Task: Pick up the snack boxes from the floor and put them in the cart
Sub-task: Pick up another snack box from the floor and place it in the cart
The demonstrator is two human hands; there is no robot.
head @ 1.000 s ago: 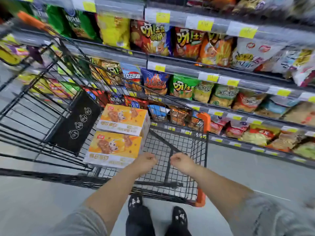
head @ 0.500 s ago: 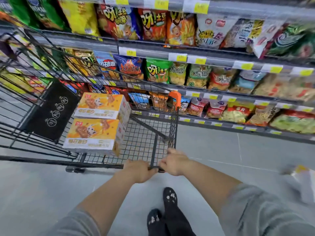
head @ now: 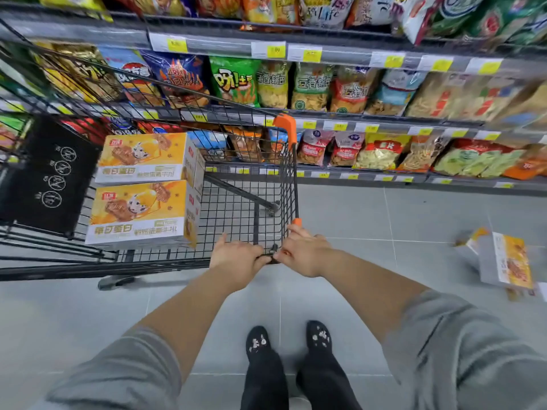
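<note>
1. The cart (head: pixel 291 179) is held at its near corner. The left hand (head: pixel 236 258) and right hand (head: pixel 305 253) are curled tight round the wire rim, side by side.
2. Two snack boxes (head: pixel 139 214) are seen inside the cart, lying one just beside the other.
3. A fallen box (head: pixel 506 261) is spotted on the floor, well right of the cart, blurred.
4. The step in hand is judged to be positioning the cart. Next, the rim must be released and the fallen box reached for.

We see bright, even, cool light with only faint shadows on the grey floor (head: pixel 355 220). Wide-angle distortion bends the shelves (head: pixel 325 56) at the edges, and blur smears the snack box (head: pixel 503 261) lying at right and the bags (head: pixel 473 96) above it.
</note>
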